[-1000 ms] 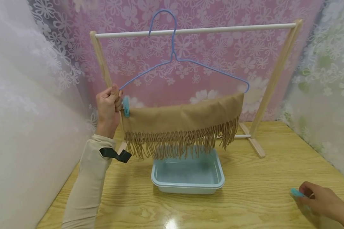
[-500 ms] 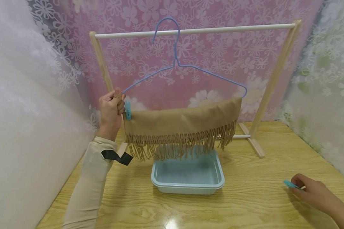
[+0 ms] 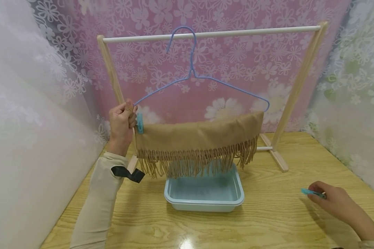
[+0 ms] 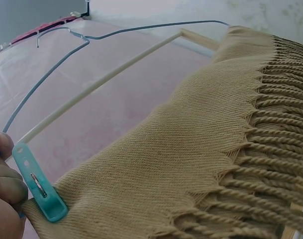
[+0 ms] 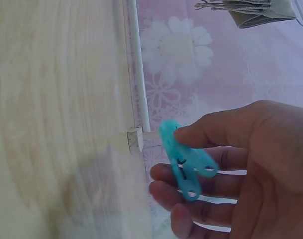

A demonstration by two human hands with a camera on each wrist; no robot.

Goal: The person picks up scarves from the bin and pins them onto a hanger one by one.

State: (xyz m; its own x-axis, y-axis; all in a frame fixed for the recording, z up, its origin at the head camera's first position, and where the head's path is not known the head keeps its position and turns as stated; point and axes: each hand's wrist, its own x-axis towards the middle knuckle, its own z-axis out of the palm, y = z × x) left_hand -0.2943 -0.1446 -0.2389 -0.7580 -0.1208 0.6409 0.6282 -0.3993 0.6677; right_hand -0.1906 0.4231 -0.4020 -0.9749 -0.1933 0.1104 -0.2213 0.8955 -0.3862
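My left hand point(image 3: 121, 122) grips the left end of a blue wire hanger point(image 3: 191, 74) and holds it up. Folded over the hanger's lower bar is a tan fringed scarf point(image 3: 199, 135), its tassels hanging down. A turquoise clothespin point(image 4: 39, 184) clips the scarf's left end, right beside my left fingers. The scarf's right end carries no clip. Over the table at the right, my right hand point(image 3: 333, 200) pinches a second turquoise clothespin point(image 5: 183, 159) between thumb and fingers; its two handle ends are spread in the right wrist view.
Behind the hanger stands a wooden drying rack with a white top rod point(image 3: 237, 33); the hanger's hook overlaps the rod in the head view. A light blue plastic basin point(image 3: 204, 206) sits on the wood-grain table point(image 3: 274, 214) below the scarf. Floral curtains surround the table.
My left hand has lowered the hanger and scarf, shifting slightly right. My right hand has lifted the second clothespin from the table's right side and moved it up and left.
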